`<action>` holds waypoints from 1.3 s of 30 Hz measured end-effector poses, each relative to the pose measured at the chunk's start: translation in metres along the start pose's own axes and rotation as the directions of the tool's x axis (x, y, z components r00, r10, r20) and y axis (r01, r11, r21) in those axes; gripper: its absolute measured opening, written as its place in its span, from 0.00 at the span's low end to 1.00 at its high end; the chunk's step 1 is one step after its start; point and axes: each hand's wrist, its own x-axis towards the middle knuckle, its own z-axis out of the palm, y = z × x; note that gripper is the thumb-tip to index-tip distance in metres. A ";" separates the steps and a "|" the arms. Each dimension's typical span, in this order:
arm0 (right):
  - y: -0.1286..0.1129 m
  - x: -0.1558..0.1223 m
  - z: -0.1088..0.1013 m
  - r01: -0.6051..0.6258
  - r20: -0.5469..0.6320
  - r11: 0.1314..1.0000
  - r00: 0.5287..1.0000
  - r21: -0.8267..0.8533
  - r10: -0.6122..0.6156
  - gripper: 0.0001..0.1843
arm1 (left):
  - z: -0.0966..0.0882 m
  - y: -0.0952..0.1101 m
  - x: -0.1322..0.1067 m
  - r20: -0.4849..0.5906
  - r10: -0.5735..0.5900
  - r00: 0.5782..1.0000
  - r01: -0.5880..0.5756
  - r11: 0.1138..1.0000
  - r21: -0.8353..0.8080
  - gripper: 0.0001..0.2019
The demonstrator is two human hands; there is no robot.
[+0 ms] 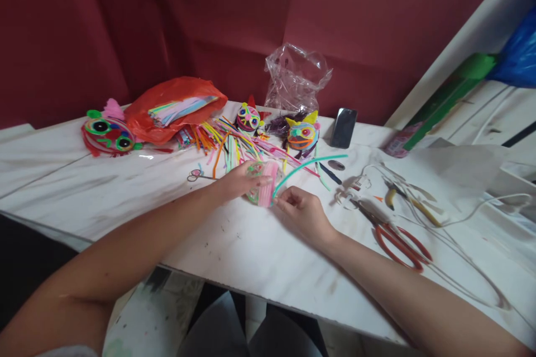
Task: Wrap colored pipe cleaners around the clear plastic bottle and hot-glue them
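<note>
Left hand (239, 181) grips pink-banded piece (268, 192) over bench (251, 248); right hand (305, 213) pinches teal stem (310, 161) at its edge. Seemingly attaching stem; next bend likely calls for steady hold.

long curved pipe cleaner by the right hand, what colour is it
The long, thin, curved pipe cleaner is turquoise green, showing best in the head view.

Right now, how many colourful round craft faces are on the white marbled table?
3: a black-eyed face left of the red plastic bag, a red-horned face right of it, and a yellow-eared face left of the black rectangular phone. More may be hidden.
</note>
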 end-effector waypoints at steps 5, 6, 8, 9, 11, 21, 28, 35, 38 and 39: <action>0.001 -0.002 0.000 0.011 -0.003 1.000 1.000 0.010 -0.011 0.17 | -0.001 0.006 -0.004 0.009 0.074 0.997 -0.074 0.978 0.195 0.45; 0.002 -0.002 0.001 0.013 0.000 1.000 1.000 0.010 -0.013 0.17 | -0.001 0.007 -0.005 0.003 0.097 0.995 -0.095 0.966 0.241 0.45; 0.003 -0.003 0.002 0.012 0.004 1.000 1.000 0.007 -0.012 0.17 | 0.000 0.010 -0.008 -0.013 0.137 0.990 -0.125 0.937 0.325 0.46; 0.004 -0.003 0.003 0.012 0.003 1.000 1.000 0.003 -0.012 0.17 | 0.001 0.010 -0.008 -0.010 0.155 0.988 -0.141 0.922 0.361 0.47; 0.005 -0.003 0.005 0.018 -0.004 1.000 1.000 -0.005 -0.018 0.17 | 0.001 0.011 -0.009 0.005 0.185 0.983 -0.171 0.897 0.409 0.48; -0.011 0.004 -0.030 0.502 -0.126 0.790 0.811 -0.351 -0.571 0.05 | 0.010 0.012 -0.013 0.000 0.224 0.975 -0.202 0.880 0.430 0.43; -0.009 0.018 -0.052 0.566 0.007 0.535 0.691 -0.627 -0.723 0.08 | 0.014 0.010 -0.016 0.029 0.253 0.967 -0.237 0.854 0.464 0.42; 0.000 0.011 -0.032 0.570 -0.013 0.708 0.775 -0.416 -0.632 0.05 | 0.013 0.008 -0.015 0.050 0.325 0.944 -0.296 0.773 0.562 0.41; -0.001 0.010 -0.028 0.559 -0.040 0.754 0.794 -0.344 -0.607 0.04 | 0.013 0.011 -0.016 0.060 0.313 0.948 -0.289 0.764 0.577 0.42; -0.001 0.010 -0.027 0.560 -0.048 0.756 0.792 -0.339 -0.608 0.04 | 0.013 0.012 -0.017 0.060 0.306 0.950 -0.282 0.762 0.583 0.42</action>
